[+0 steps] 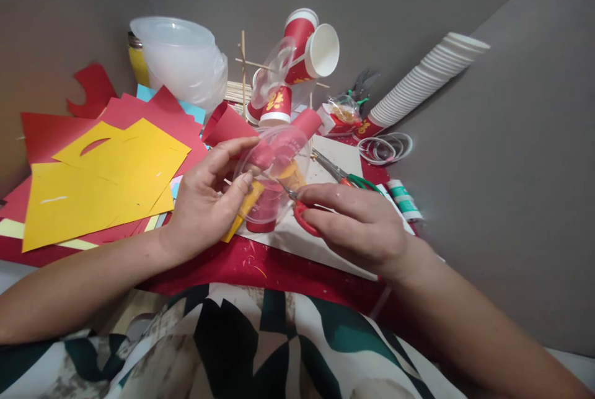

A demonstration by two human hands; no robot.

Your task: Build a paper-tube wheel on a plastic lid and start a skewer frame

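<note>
My left hand pinches the left rim of a round clear plastic lid, which is held up above the table. Small red-handled scissors are in my right hand, fingers wrapped round the loops. Their tips reach over the middle of the lid; whether the blades touch the plastic I cannot tell. Rolled red paper and a folded yellow piece show through and below the lid. Another pair of scissors, with green and orange handles, lies beyond my right hand.
Red and yellow paper sheets cover the left side. Behind stand white plastic bowls and a construction of red paper cups with sticks. A long leaning stack of cups, plastic rings and a green-white roll are at right.
</note>
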